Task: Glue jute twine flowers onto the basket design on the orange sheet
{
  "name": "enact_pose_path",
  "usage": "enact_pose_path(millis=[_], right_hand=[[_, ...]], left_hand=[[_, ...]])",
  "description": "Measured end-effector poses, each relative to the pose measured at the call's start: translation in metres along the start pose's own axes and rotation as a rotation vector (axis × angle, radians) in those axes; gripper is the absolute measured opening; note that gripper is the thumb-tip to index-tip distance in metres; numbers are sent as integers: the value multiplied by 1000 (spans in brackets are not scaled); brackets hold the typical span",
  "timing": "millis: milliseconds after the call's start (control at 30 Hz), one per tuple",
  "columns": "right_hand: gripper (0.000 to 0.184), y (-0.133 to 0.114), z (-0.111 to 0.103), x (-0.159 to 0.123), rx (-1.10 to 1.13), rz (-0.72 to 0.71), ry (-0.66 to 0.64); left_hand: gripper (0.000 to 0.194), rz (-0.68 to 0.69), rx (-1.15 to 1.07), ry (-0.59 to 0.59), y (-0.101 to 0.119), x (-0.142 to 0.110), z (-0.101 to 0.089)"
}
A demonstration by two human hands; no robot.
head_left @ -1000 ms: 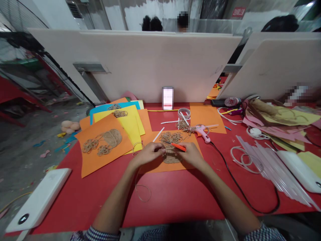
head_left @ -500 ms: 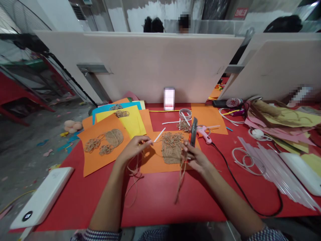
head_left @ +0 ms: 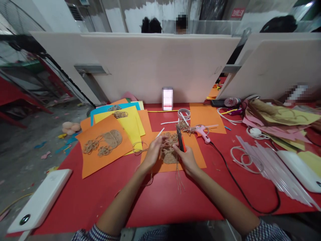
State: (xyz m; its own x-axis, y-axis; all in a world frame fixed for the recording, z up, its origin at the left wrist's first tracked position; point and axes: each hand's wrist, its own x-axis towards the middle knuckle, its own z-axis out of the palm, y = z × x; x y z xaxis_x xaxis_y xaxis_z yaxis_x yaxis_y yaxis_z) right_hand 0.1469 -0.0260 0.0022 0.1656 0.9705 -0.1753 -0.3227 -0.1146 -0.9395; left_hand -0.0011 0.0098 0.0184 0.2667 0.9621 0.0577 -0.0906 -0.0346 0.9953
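My left hand (head_left: 153, 152) is pinched over the left side of a brown twine piece (head_left: 170, 156), a woven pot shape with looped flowers on top. Thin twine (head_left: 150, 179) trails below that hand; its fingertips are partly hidden. In my right hand (head_left: 187, 157) is an upright black-and-orange tool that looks like a utility knife (head_left: 181, 139), at the right side of the piece. Loose twine ends (head_left: 179, 179) hang down beside the right fingers. Under the piece lies an orange sheet (head_left: 198, 159).
Left are a finished-looking twine flower design (head_left: 112, 139) on orange paper, yellow sheets (head_left: 135, 125) and a white power bank (head_left: 41, 201). A pink glue gun (head_left: 202, 133), its black cord, a tape roll (head_left: 184, 113) and clear sticks (head_left: 273, 170) lie right. A phone (head_left: 167, 98) stands behind.
My left hand has moved right, onto the twine piece. My right hand has shifted left and lowered the black-and-orange tool beside it. Loops of twine now lie on the yellow sheet's edge.
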Motion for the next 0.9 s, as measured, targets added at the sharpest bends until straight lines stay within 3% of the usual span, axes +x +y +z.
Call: enact_pose_path(millis=[67,167,367,467,633,767,900], right_hand=[[41,0,1,0,40,14,12],[41,0,1,0,124,48,26],[40,1,1,-1,130,66,21],[40,2,-1,0,103,39,-1],[43,2,-8,9,29,-3,-109],[43,2,-17,19,-115,-130,-71],[40,-1,-23,24,-208,-157,-51]], left_hand=[[38,10,125,16,-4,1,1],[36,-6,225,-1,-10,-2,12],[36,-71,-32,-116,-19,-7,31],[40,-122,-153,-133,-22,-6,31],[47,-174,-144,-182,-27,-7,28],[45,-268,-153,-294,-29,-9,24],[45,-236,-93,-273,-28,-7,21]])
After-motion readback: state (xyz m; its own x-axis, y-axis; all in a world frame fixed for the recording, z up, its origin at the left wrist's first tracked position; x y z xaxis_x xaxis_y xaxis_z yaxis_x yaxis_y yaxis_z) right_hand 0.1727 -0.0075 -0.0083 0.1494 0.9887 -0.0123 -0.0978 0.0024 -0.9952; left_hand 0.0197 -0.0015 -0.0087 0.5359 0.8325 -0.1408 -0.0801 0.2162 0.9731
